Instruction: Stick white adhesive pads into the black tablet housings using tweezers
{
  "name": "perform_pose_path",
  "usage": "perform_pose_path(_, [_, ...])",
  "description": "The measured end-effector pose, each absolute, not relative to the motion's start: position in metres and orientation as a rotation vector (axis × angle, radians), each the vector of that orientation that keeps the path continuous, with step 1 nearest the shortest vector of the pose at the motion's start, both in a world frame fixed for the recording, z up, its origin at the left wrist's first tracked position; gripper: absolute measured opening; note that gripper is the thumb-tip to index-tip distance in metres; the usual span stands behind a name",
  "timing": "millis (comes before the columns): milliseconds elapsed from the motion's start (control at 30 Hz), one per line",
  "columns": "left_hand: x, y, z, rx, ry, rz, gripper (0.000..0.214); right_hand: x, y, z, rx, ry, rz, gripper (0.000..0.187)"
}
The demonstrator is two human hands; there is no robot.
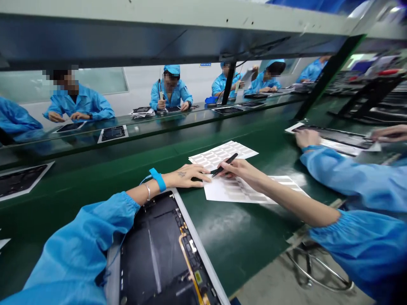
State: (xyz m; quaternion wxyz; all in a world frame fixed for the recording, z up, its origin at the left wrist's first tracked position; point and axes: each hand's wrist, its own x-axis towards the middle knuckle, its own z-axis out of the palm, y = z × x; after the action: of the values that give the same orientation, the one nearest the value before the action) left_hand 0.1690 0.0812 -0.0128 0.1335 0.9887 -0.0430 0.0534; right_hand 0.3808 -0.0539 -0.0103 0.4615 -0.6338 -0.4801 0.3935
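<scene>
My right hand (241,170) grips black tweezers (231,159), their tips pointing down-left at the corner of a white sheet of grey adhesive strips (219,193). My left hand (187,175) lies with fingers stretched out, fingertips at that same corner beside the tweezer tips. Whether a strip is between the tips is too small to tell. Behind both hands lies a second sheet of strips (233,149). Under my left forearm is an opened tablet housing (155,245), with dark inner parts and an orange flex cable showing. A blue wrist strap (157,179) circles my left wrist.
At right, a co-worker's hands (308,139) handle another device on white paper. Across the green bench (152,156), several people in blue work along a raised ledge. A dark device on paper (22,180) lies at left. A shelf (127,42) hangs overhead; a metal stool (321,267) stands below right.
</scene>
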Motion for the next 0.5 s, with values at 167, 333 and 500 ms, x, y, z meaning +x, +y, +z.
perform_pose_path(167, [0.174, 0.086, -0.023, 2.777, -0.154, 0.132, 0.034, 0.385, -0.049, -0.008, -1.635, -1.201, 0.969, 0.045])
perform_pose_path(333, [0.174, 0.088, -0.026, 2.766, -0.103, 0.067, 0.036, 0.387, -0.045, -0.005, -1.672, -1.175, 1.009, 0.046])
perform_pose_path(500, [0.172, 0.087, -0.028, 2.787, -0.138, 0.108, 0.037, 0.388, -0.042, -0.003, -1.717, -1.147, 1.054, 0.044])
